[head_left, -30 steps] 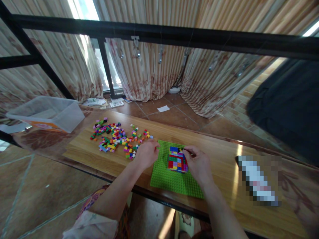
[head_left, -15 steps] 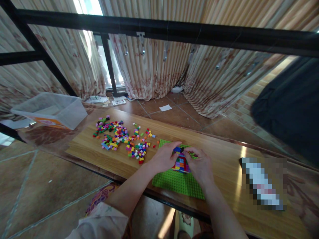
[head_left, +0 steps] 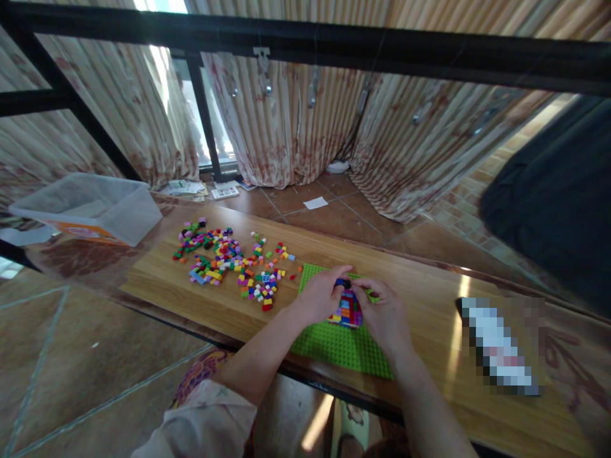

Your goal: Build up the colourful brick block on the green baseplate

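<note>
A small multicoloured toy brick build (head_left: pixel 347 310) stands on a green studded baseplate (head_left: pixel 341 351) on the wooden table. My left hand (head_left: pixel 323 296) curves around the build's left and far side, its fingers closed against it. From the right, my right hand (head_left: pixel 386 312) has thumb and fingertips pinched together at the build's top right. Close to both sets of fingertips is a dark brick (head_left: pixel 344 282) at the top of the build. My fingers partly cover the far end of the build, and small pieces in the right pinch cannot be made out.
Many loose toy bricks (head_left: pixel 224 254) lie spread left of the baseplate. A clear plastic bin (head_left: pixel 128 216) stands at the table's left end. A blurred-out flat object (head_left: pixel 499 346) lies on the right. A black metal bar (head_left: pixel 305 48) crosses before the curtains.
Both hands stay at the build. My right fingertips have shifted slightly at its top, and the dark brick there shows more plainly. The whole view has moved a little.
</note>
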The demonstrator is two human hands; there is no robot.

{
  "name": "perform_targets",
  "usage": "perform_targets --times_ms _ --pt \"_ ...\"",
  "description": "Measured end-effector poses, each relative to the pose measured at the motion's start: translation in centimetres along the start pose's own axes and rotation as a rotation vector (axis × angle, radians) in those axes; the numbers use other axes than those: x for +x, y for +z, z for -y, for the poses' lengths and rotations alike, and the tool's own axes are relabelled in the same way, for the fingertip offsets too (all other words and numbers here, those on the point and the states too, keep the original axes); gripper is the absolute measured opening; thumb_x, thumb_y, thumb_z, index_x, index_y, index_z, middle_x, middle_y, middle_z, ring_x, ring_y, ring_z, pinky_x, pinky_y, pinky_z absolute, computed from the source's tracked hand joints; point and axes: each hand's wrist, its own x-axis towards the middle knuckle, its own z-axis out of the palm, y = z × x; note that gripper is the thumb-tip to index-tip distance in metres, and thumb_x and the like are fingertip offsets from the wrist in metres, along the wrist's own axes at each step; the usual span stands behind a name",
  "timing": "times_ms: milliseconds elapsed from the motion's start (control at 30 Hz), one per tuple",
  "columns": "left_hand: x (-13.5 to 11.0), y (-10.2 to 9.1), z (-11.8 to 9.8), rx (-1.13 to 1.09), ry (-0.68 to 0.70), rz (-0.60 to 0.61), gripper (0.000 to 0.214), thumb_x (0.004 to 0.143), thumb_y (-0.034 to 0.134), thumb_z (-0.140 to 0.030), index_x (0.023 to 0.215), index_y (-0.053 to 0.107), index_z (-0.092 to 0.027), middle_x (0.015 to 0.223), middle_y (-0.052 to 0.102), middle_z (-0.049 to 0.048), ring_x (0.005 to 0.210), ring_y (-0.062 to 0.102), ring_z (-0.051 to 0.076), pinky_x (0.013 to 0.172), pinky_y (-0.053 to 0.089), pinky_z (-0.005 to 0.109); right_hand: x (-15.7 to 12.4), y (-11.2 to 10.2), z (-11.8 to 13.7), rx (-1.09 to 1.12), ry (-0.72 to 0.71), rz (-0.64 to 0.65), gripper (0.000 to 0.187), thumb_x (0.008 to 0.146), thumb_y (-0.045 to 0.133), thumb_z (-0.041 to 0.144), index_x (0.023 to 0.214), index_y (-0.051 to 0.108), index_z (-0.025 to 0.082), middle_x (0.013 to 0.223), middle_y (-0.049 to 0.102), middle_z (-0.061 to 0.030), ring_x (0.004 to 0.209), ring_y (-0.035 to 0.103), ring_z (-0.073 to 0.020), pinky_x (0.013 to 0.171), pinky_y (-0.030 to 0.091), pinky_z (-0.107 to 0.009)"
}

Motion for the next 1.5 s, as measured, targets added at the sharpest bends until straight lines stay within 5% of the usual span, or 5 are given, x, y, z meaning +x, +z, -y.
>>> perform_targets --times_ms 500,967,1233,1500 --pt "-0.2 0.0 0.1 -0.012 -0.042 -0.018 0.06 0.084 0.046 -0.009 0.143 0.037 -0.011 0.118 0.069 0.0117 0.108 0.063 0.022 0.104 0.046 0.041 0.4 1.2 -0.5 0.312 0.148 0.049 0.029 0.08 0.062 0.048 0.087 0.078 0.024 0.092 0.076 -0.0055 0.087 0.068 -0.0234 0.082 0.051 -0.037" --pt "-0.2 0.5 0.1 0.108 -0.017 -0.026 0.055 0.084 0.044 -0.012 0.139 0.041 -0.008 0.119 0.067 0.0145 0.111 0.061 0.024 0.104 0.046 0.042 0.6 1.3 -0.5 0.29 0.131 0.106 0.033 0.082 0.059 0.049 0.088 0.077 0.023 0.09 0.077 -0.005 0.083 0.068 -0.0235 0.08 0.052 -0.038" --pt "-0.1 0.7 0.6 -0.091 -0.056 -0.087 0.054 0.087 0.044 -0.013 0.14 0.041 -0.012 0.118 0.068 0.0102 0.114 0.06 0.02 0.108 0.042 0.04 0.4 1.4 -1.4 0.337 0.201 0.0 0.053 0.087 0.047 0.062 0.106 0.073 0.02 0.103 0.075 -0.0109 0.097 0.068 -0.0254 0.086 0.051 -0.04" --pt "1.5 1.6 1.3 -0.341 -0.235 -0.22 0.04 0.09 0.052 -0.026 0.127 0.057 -0.012 0.099 0.074 0.0091 0.092 0.068 0.019 0.089 0.053 0.035 0.2 1.2 -2.6 0.364 0.305 0.017 0.06 0.084 0.047 0.066 0.104 0.072 0.015 0.102 0.074 -0.0133 0.092 0.068 -0.0264 0.077 0.052 -0.036"
